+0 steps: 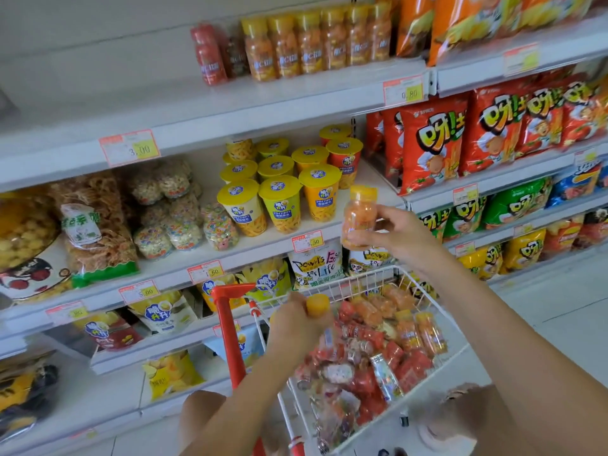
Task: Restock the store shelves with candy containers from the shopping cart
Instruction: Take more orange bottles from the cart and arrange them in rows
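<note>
My right hand holds an orange candy bottle with a yellow cap upright in front of the middle shelf. Over the white wire shopping cart, my left hand grips a second bottle; only its yellow cap shows. Several more orange and red candy bottles lie heaped in the cart. A row of matching yellow-capped bottles stands on the top shelf, with red-capped bottles to their left.
Yellow-lidded snack cups fill the middle shelf beside bagged snacks. Red chip bags fill the right shelving. The cart's red handle post stands at its left. The left part of the top shelf is bare.
</note>
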The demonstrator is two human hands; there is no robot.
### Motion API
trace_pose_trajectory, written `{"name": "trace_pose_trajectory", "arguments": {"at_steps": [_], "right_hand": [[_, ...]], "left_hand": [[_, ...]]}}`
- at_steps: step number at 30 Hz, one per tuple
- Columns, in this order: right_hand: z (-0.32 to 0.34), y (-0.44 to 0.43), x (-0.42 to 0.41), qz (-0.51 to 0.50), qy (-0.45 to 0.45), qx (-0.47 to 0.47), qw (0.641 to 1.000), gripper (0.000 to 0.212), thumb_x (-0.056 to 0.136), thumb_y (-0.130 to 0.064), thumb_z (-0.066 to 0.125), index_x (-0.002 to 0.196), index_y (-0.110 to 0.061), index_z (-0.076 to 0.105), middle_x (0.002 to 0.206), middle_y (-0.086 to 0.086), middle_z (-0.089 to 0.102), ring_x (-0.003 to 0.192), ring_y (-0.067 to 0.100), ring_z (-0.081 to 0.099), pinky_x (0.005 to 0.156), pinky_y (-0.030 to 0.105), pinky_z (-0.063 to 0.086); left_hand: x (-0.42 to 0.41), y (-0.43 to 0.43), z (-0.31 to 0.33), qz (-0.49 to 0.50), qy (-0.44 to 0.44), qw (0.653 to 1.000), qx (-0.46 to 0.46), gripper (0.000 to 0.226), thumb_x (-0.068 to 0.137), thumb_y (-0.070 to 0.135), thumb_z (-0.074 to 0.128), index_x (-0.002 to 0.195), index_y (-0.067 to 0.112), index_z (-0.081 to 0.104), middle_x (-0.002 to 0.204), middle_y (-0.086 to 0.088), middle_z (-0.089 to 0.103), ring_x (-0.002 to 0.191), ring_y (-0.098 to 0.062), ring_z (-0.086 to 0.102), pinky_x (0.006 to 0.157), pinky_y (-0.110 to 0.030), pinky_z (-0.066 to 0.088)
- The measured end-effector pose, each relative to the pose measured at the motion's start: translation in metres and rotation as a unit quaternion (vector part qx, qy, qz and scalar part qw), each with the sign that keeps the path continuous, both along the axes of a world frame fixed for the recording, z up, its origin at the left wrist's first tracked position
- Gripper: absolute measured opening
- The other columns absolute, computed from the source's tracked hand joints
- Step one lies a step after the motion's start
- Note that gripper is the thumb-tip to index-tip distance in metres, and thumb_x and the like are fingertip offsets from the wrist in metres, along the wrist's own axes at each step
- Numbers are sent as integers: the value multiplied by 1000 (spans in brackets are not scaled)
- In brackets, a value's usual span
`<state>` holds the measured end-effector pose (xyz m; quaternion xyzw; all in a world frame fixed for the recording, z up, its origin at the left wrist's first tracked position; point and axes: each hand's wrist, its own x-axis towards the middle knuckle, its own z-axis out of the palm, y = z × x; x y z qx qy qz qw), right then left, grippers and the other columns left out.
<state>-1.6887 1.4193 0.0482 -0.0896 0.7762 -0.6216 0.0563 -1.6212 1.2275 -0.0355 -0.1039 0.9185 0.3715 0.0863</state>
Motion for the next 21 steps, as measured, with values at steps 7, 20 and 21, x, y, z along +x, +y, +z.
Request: {"name": "trace_pose_trajectory", "arguments": {"at_steps": [7, 20, 21], "right_hand": [[101, -33, -43, -49, 182, -27, 982, 34, 71, -17, 81, 101, -22, 66, 89, -11, 69, 75, -7, 62, 75, 11, 48], [187, -62, -156, -88, 243, 137, 956, 46, 66, -26, 85, 107, -14, 65, 98, -4, 67, 91, 14, 62, 79, 30, 49], [188, -63, -162, -84, 242, 158, 954, 45, 67, -25, 85, 105, -12, 66, 98, -3, 68, 90, 15, 62, 77, 30, 48]], "left_hand": [[-66, -20, 185, 26, 334, 939, 78, 32, 79, 35, 69, 97, 15, 50, 78, 9, 65, 70, -4, 63, 51, -9, 42], [-198, -43, 279, 77, 392, 915, 60, 32, 83, 37, 66, 94, 15, 45, 75, 5, 53, 63, -5, 49, 49, -19, 32], [-208, -43, 275, 81, 384, 918, 57, 36, 83, 37, 66, 99, 11, 47, 75, 5, 53, 63, -6, 49, 49, -19, 32]]}}
